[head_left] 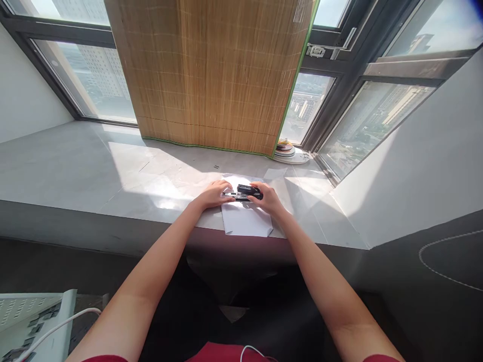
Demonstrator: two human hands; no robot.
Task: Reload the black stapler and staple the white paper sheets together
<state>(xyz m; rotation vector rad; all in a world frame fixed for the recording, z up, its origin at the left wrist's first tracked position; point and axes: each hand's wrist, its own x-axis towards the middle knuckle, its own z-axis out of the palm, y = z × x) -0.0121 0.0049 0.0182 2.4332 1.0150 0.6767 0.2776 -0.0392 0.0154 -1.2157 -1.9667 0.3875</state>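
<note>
A black stapler (249, 190) lies sideways above white paper (248, 221) on the window sill, its top arm lifted apart from the base. My left hand (216, 194) closes its fingers on the stapler's left end. At the hinge end, my right hand (267, 197) wraps thumb and fingers around the stapler's body. The paper reaches close to the sill's front edge, and its bottom corners look slightly bent. Behind the stapler on the sill are small grey strips (216, 166), perhaps staples.
A bamboo blind (219, 75) hangs down to the sill in front of the windows. Stacked round plates or discs (290, 153) sit at the back right. A pale sheet (275, 174) lies behind my right hand. A white slotted unit with a cable (70, 322) stands at lower left.
</note>
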